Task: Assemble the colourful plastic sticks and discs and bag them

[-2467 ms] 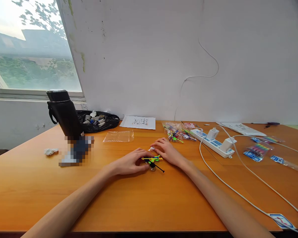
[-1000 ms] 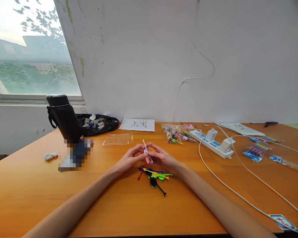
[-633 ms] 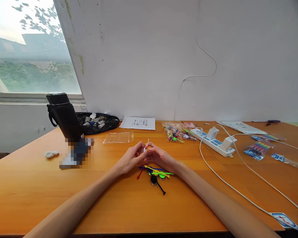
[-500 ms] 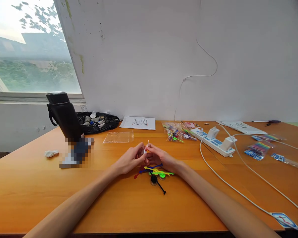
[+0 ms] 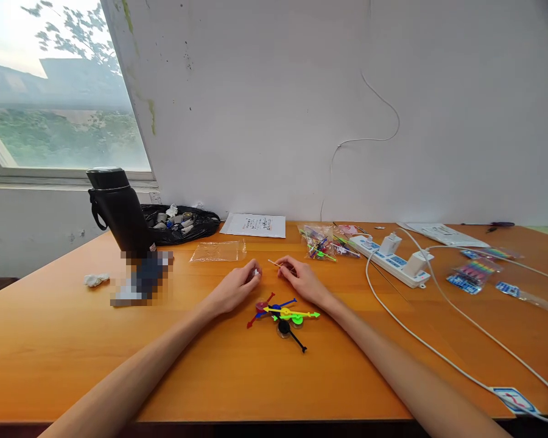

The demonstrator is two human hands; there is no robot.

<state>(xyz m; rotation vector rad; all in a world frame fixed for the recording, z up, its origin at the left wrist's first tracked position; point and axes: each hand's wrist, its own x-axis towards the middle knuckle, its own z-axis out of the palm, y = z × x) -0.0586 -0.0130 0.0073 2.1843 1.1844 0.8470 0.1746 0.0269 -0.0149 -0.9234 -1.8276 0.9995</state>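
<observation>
room: scuffed white plaster wall, a thin wire looping down it; slanted window at the left with trees outside.

surface: orange wood-grain desk [image 5: 73, 340], smooth and slightly glossy.

held items: left hand [image 5: 237, 286] rests on the desk with fingers curled around a small white piece [image 5: 255, 272], too small to make out. right hand [image 5: 301, 281] pinches a thin white stick [image 5: 274, 263] between thumb and forefinger, its free end pointing left toward the other hand; the two hands are a little apart.

just in front of the hands: a loose heap of plastic arrow pointers [image 5: 283, 315] lying flat, in red, blue, yellow, green and black, each a slim shaft with a round hub.

further items: black cylindrical flask [image 5: 119, 210] with a strap, upright; black bag [image 5: 182, 224] holding small grey and white bits; empty clear plastic sleeve [image 5: 218, 250]; printed paper sheet [image 5: 254, 225], writing too small to read; clear packet of coloured pointers [image 5: 320, 243]; white power strip [image 5: 393, 258] with two white plugs, blue labelling unreadable; white cable [image 5: 438, 340] running across the desk; crumpled white tissue [image 5: 95, 279]; flat packets with rainbow stripes [image 5: 472, 272].
</observation>
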